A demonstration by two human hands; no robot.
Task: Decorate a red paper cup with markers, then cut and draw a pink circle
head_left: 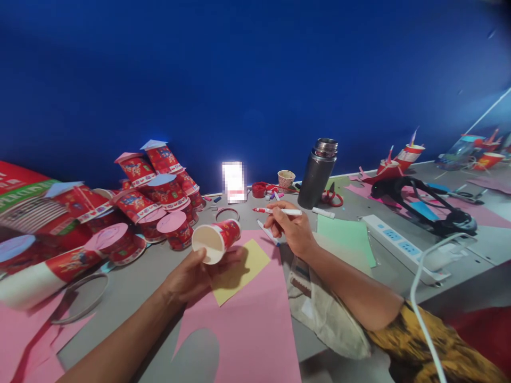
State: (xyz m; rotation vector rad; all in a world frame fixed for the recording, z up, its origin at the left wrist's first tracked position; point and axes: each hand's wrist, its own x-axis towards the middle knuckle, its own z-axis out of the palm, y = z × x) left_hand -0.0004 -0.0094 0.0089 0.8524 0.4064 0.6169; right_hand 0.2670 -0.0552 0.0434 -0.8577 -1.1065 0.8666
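Observation:
My left hand [199, 274] is closed around a red printed paper cup [228, 234], tilted on its side with its white inside facing me. Between the fingers of my right hand [291, 226] is a white marker [291, 211], its red tip pointing left toward the cup. Below the cup lies a yellow paper square [243, 271] on a large pink paper sheet [247, 330] with a rounded cutout. Under my right hand, a second white marker [266, 232] rests on the table. A grey cloth pouch [331, 319] lies beneath my right forearm.
Decorated cups with paper tops [163, 186] are piled at the left beside a tape roll [85, 298]. A dark flask [318, 173], red-handled scissors [332, 197] and a small cup [286, 178] stand or lie at the back. A power strip [403, 247] and green paper [347, 239] lie right.

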